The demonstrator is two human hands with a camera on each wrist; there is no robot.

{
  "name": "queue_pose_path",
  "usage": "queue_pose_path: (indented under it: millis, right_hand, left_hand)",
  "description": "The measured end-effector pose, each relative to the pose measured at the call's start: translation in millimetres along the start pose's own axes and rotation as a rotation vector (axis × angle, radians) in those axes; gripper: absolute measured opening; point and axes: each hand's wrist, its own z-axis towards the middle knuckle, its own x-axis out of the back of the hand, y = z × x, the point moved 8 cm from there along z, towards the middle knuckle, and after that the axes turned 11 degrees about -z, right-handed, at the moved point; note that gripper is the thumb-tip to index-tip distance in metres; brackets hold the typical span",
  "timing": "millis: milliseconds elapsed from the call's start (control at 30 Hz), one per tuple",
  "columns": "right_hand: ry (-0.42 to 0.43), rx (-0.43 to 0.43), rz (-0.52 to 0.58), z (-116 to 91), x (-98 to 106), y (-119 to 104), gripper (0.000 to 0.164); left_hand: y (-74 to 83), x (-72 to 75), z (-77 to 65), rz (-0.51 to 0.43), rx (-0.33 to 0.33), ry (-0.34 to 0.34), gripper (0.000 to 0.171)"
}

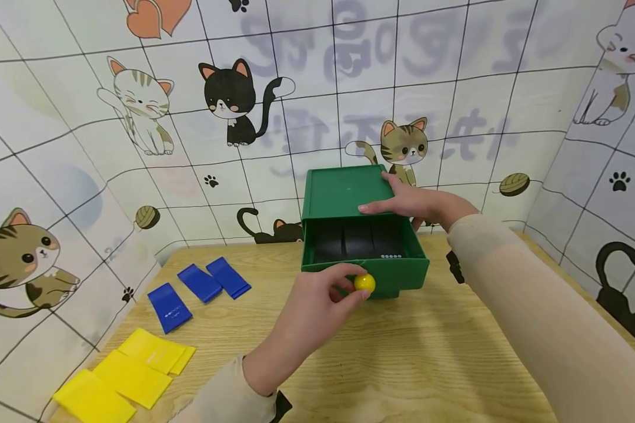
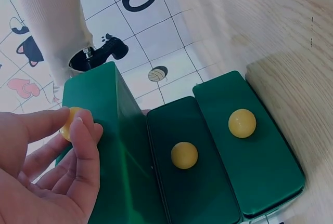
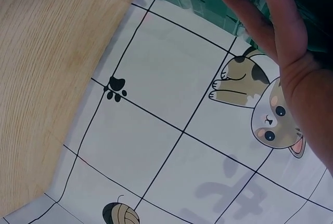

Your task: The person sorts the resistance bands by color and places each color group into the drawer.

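A small green drawer cabinet (image 1: 349,191) stands against the back of the table with its top drawer (image 1: 391,276) pulled out. My left hand (image 1: 317,305) pinches that drawer's round yellow knob (image 1: 364,284) between thumb and fingers. Inside the drawer lie several flat black pieces (image 1: 357,239), with a row of pale dots on the right one. On the cabinet's top right side rests my right hand (image 1: 410,201), thumb near the front edge and fingers spread toward the back. The left wrist view shows two lower drawers pushed in, each with a yellow knob (image 2: 184,155).
Blue flat packets (image 1: 200,283) lie on the wooden table (image 1: 434,364) left of the cabinet. Nearer the front left edge are overlapping yellow packets (image 1: 132,367). A white cloth with cat drawings (image 1: 317,76) hangs behind and around the table.
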Motion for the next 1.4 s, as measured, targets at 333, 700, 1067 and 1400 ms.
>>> queue_pose_path:
  millis: [333, 700, 1067, 1400]
  right_hand:
    - [-0.011, 0.005, 0.003, 1, 0, -3, 0.126]
    - [-0.036, 0.01, 0.015, -3, 0, -7, 0.125]
    - [-0.08, -0.007, 0.055, -4, -2, -7, 0.128]
    - [-0.066, -0.018, 0.054, -2, -4, -5, 0.129]
  left_hand:
    - [-6.1, 3.2, 4.3, -0.038, 0.0, 0.032, 0.023]
    - [-30.2, 10.8, 37.8, -0.106, 0.061, 0.096, 0.025]
    - [-56.5, 13.6, 77.1, -0.244, 0.088, 0.165, 0.028]
    - [-64.9, 7.4, 73.2, -0.383, 0.16, 0.166, 0.03]
